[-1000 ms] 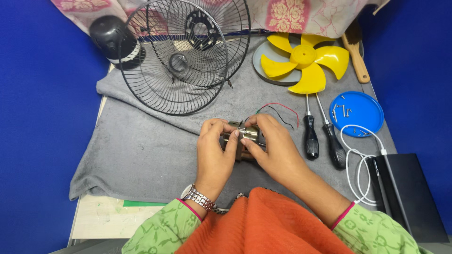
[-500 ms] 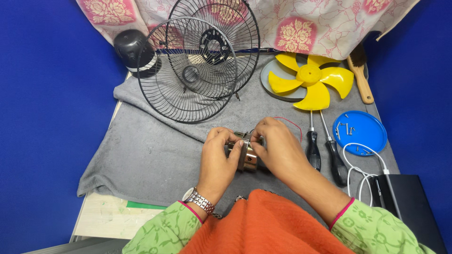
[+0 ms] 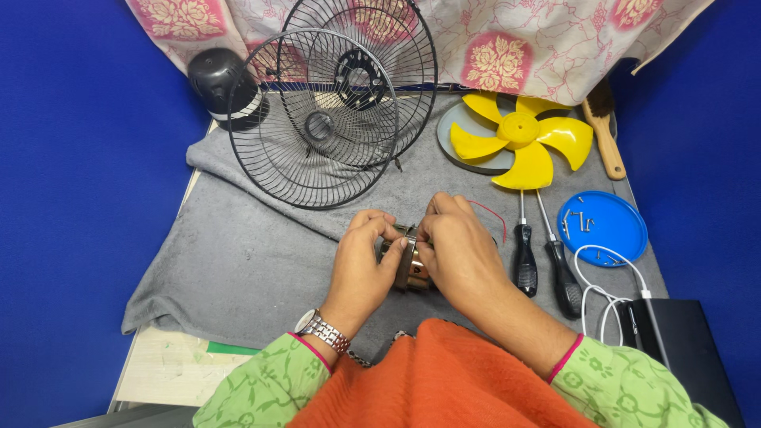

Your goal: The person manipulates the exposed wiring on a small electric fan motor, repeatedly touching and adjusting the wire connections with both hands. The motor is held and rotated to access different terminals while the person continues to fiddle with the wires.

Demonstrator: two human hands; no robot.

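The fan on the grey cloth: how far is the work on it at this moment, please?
Already apart: two black wire guards, the yellow blade, and small screws in the blue lid. In hand: left hand and right hand both grip the small metal motor, red wire trailing. Two screwdrivers lie unused beside them. Nothing is fitted together; what is left I cannot tell.

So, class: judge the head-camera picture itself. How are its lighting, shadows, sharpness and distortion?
Head view: even, bright light with soft, faint shadows under the black fan grilles; sharp across the grey cloth, yellow fan blade and screwdrivers; no strong glare; the metal motor part is mostly hidden by the left hand and right hand; little visible distortion.
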